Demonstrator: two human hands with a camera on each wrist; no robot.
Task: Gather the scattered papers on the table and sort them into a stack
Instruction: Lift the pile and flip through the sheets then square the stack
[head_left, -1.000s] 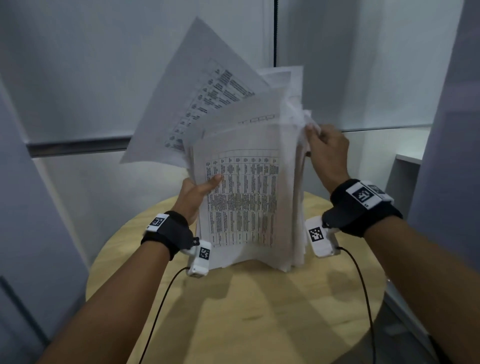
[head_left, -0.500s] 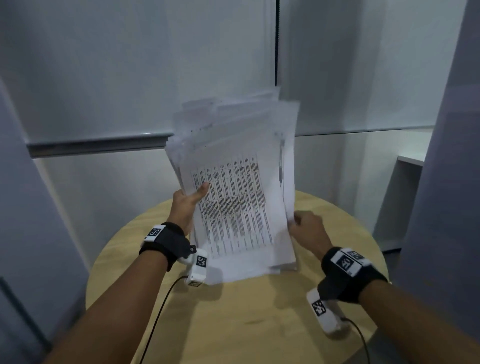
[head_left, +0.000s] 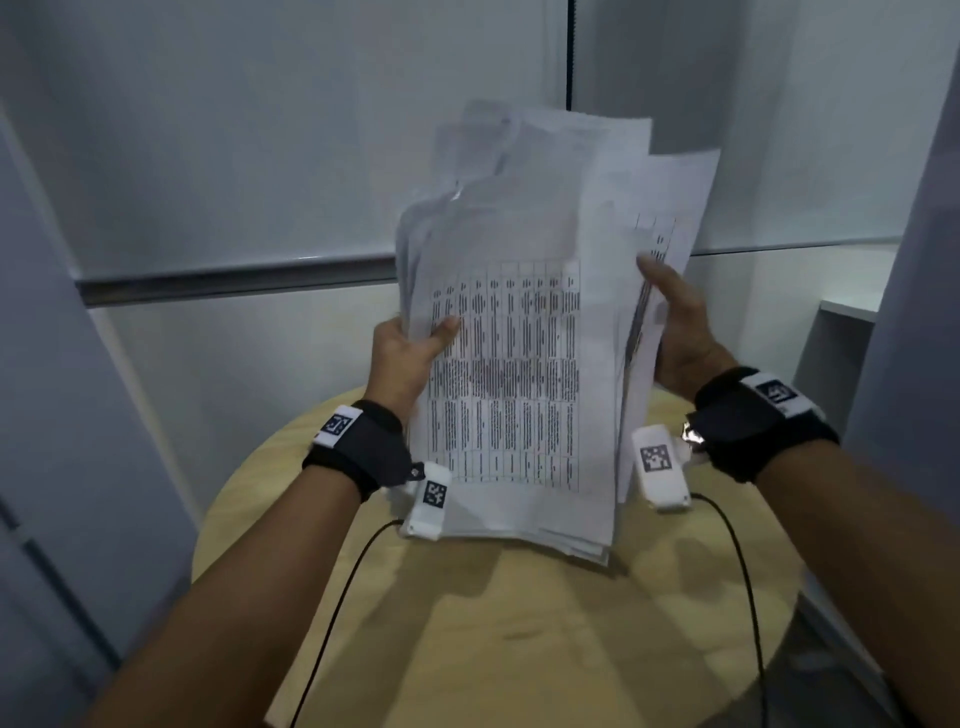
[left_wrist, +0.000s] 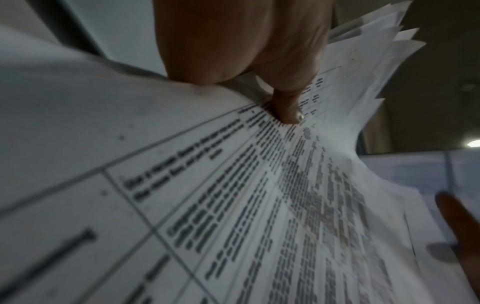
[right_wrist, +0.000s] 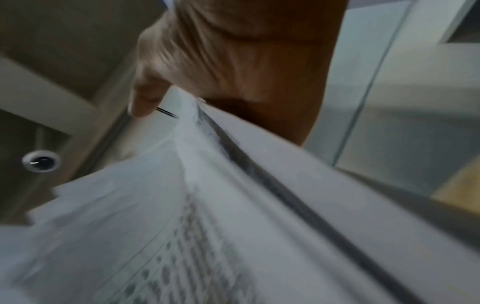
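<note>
Paper stack (head_left: 519, 364) upright over tabletop (head_left: 519, 649), top edges uneven. L hand (head_left: 400, 358) grips left edge, thumb on front; R hand (head_left: 685, 338) clasps right edge.

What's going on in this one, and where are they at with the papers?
A person holds a sheaf of printed papers upright over a round wooden table, one hand on each side. The left hand grips the left edge, thumb on the front sheet's printed grid. The right hand holds the right edge, thumb on the front, fingers hidden behind. The papers are gathered but not squared: the top edges are staggered and fan rightward. Whether the bottom edge touches the table is unclear.
</note>
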